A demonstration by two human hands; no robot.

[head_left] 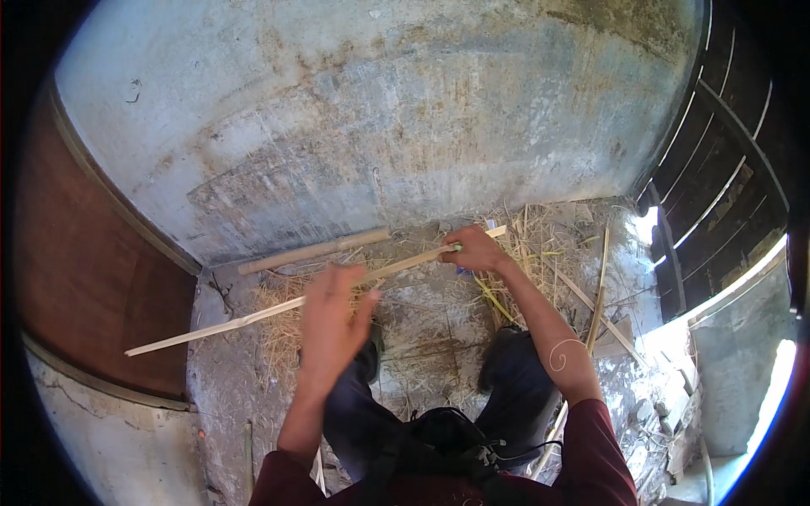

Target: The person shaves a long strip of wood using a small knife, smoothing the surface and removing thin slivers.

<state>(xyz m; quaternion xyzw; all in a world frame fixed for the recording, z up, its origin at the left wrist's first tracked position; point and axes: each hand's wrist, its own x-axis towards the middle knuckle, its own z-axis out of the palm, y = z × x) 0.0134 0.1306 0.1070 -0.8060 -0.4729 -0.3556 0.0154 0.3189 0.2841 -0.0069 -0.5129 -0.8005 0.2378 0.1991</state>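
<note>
A long pale strip of split bamboo or wood (211, 331) slants across in front of me, its left end lower and nearer. My right hand (474, 249) is closed around it near its far right end. A small green thing (457, 248) shows at those fingertips, too little of it visible to name. My left hand (331, 316) is over the strip's middle, blurred, with thumb and fingers apart; it hides part of the strip. Whether it touches the strip I cannot tell. A thin curled shaving (559, 356) clings to my right forearm.
Straw-like shavings (283, 325) litter the floor between and beside my legs. A thick round pole (314, 251) lies along the stained wall (405, 118). Loose strips (601, 291) lie at right, near dark planks (717, 177). A brown door panel (101, 270) stands at left.
</note>
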